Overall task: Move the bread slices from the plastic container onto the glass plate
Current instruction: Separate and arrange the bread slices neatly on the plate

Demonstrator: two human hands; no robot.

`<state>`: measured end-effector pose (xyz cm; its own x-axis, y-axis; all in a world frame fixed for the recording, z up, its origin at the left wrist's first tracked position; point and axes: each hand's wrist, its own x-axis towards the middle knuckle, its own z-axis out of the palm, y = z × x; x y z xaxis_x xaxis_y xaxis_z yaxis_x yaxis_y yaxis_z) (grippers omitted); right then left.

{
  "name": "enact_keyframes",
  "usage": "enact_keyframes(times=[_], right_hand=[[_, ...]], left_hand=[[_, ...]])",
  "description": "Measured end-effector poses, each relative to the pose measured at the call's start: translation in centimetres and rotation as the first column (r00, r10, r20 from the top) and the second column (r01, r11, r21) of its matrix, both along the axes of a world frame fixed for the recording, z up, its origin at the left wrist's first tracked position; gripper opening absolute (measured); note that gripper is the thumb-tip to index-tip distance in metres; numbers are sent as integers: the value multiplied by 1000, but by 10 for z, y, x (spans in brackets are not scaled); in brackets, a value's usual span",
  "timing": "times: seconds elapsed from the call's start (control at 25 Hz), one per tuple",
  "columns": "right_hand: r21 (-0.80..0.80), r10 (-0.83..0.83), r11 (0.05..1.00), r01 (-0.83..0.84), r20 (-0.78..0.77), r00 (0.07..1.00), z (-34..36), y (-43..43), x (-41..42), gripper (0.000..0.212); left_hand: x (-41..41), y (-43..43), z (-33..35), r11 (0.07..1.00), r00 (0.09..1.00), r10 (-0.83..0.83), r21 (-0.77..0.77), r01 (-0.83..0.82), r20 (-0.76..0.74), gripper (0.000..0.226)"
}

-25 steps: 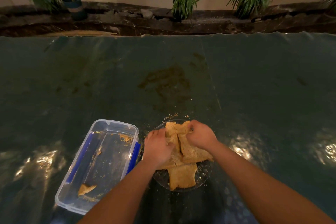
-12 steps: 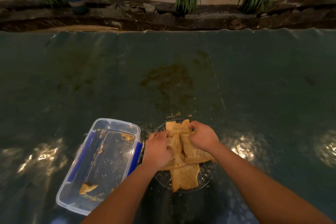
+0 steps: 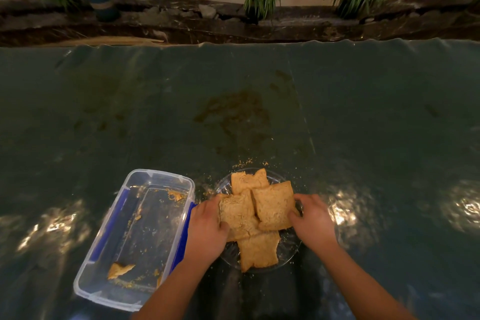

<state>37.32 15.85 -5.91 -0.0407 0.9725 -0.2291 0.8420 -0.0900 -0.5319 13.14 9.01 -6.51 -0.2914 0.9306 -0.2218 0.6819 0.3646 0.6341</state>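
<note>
Glass plate (image 3: pixel 292 251) holds the bread slices (image 3: pixel 259 212); plastic container (image 3: pixel 135 239) has scraps only. Left hand (image 3: pixel 207 228) fingers clamp one slice; right hand (image 3: pixel 313 222) curls against another. Arranging step; next, likely release.

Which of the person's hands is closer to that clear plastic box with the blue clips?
Left. The left hand is right beside the clear plastic container, next to its blue clip. The right hand is across the glass plate, farther away.

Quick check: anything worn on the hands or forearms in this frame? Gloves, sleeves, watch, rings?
Nothing visible. The left hand and right hand are bare, no gloves. Both forearms are bare to the frame edge: no sleeves, watch or bands. No rings seen, though the light is dim.
</note>
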Motion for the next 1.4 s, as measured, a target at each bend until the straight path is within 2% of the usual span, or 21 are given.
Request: enact_keyframes(times=[0.16, 0.4, 0.56, 0.68, 0.84, 1.0, 1.24, 1.32, 1.4], right_hand=[[18, 45, 999, -45, 0, 999, -4, -2, -6, 46], [-48, 25, 998, -29, -85, 996, 1, -5, -10, 49], [-39, 4, 999, -7, -89, 996, 3, -11, -2, 47], [-38, 13, 999, -16, -78, 997, 1, -18, 1, 46], [-35, 36, 999, -38, -55, 998, 1, -26, -2, 46], [-38, 33, 999, -35, -46, 998, 2, -29, -5, 47], [-56, 43, 997, -46, -50, 998, 4, -29, -1, 47], [-16, 26, 1000, -26, -50, 998, 6, -32, 0, 46], [102, 31, 994, -26, -47, 998, 10, -41, 1, 40]], left_hand=[[7, 2, 7, 999, 997, 33, 10, -34, 72, 50], [8, 3, 12, 999, 986, 41, -28, -37, 160, 52], [8, -13, 13, 998, 981, 55, 24, -60, 187, 48], [11, -23, 11, 999, 994, 11, 45, -17, 113, 33], [10, -27, 0, 999, 998, -36, -34, 34, -48, 60], [10, -23, -5, 999, 996, -49, -25, 48, -73, 54], [11, -25, -8, 1000, 998, -16, -22, 15, -53, 69], [13, -30, -6, 1000, 998, -2, -15, 1, -60, 75], [18, -41, -6, 1000, 994, -11, 2, 11, -104, 80]])
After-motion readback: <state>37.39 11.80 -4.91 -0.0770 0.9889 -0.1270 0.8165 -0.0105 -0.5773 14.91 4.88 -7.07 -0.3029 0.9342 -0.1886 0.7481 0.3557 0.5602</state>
